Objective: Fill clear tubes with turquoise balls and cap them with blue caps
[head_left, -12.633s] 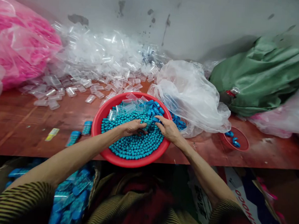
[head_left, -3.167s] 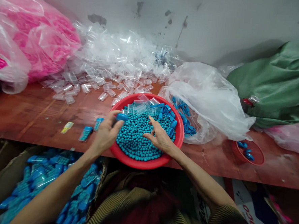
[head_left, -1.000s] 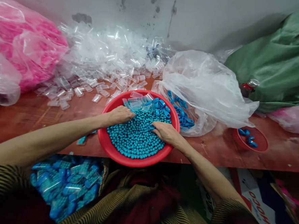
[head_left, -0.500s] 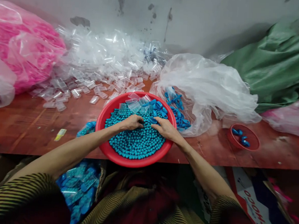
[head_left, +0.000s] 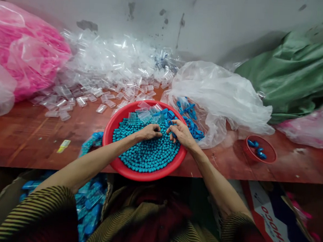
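Observation:
A red basin full of turquoise beads stands before me. My left hand is closed low over the beads, its fingers curled inward; what they grip is hidden. Close to its right, my right hand has its fingers bent together around a small blue plastic cap, partly covered by the fingers. Loose blue caps lie in the basin's far right part. Clear plastic containers rest on the beads at the far side.
Behind the basin spreads a heap of clear containers. An open plastic bag with blue caps lies right of it, near a small red basket. Bead-filled containers sit left; more fill a box below the table edge.
Over the last second my left hand has moved right, towards my right hand. My right hand has shifted slightly right and curled its fingers. Earlier, my left hand held a blue-capped container.

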`<state>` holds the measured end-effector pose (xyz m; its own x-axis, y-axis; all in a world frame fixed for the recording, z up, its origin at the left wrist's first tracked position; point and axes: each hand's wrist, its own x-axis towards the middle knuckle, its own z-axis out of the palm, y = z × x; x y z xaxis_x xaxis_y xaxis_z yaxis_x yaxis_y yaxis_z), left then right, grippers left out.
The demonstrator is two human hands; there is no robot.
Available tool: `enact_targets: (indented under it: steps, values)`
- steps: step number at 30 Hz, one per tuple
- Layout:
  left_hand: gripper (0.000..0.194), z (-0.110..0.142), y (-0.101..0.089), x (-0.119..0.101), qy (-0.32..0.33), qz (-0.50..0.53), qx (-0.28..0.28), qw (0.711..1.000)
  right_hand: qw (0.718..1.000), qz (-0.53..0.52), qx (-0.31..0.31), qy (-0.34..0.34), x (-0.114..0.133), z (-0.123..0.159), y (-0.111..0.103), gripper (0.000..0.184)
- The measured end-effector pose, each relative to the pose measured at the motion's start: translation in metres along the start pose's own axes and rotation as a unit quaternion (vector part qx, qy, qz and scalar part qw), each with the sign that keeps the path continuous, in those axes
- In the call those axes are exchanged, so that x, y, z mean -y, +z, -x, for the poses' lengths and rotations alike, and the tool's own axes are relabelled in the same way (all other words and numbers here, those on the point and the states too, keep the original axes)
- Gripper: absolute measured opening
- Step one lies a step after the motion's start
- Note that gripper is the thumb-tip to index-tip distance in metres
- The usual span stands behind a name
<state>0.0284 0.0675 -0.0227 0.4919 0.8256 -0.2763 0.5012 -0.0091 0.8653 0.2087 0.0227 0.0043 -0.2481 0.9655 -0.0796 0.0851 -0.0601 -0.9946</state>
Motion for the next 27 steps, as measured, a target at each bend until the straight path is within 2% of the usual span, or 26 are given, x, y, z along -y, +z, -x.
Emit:
enact_targets:
  steps: [4,7,10,13,18,23,25,27]
  values:
    - [0.023,0.008,-0.004,-0.008,-0.016,0.076,0.01,0.997,0.998,0.028,-0.047,-0.012,0.0,0.004,-0.001,0.031]
    - [0.029,0.023,-0.01,-0.013,-0.039,0.192,0.01,0.981,0.993,0.108,-0.047,-0.02,-0.002,0.005,0.001,0.035]
    - [0.035,0.04,-0.013,-0.015,-0.079,0.265,0.017,0.961,0.966,0.233,-0.055,-0.1,-0.003,0.007,0.006,0.03]
    - [0.04,0.054,-0.01,-0.017,-0.1,0.294,0.034,0.95,0.942,0.295,-0.057,-0.15,0.0,0.011,0.012,0.029]
    - [0.049,0.066,0.0,-0.018,-0.083,0.339,0.039,0.936,0.944,0.292,-0.034,-0.146,0.004,0.021,0.023,0.025]
    - [0.042,0.075,0.005,-0.015,-0.05,0.32,-0.056,0.945,0.9,0.402,0.014,-0.166,0.004,0.03,0.021,0.019]
    - [0.042,0.079,0.004,-0.012,-0.056,0.319,-0.066,0.944,0.902,0.405,0.03,-0.145,0.007,0.032,0.019,0.018]
    - [0.045,0.082,0.003,-0.011,-0.064,0.319,-0.052,0.944,0.923,0.365,0.013,-0.122,0.011,0.031,0.019,0.019]
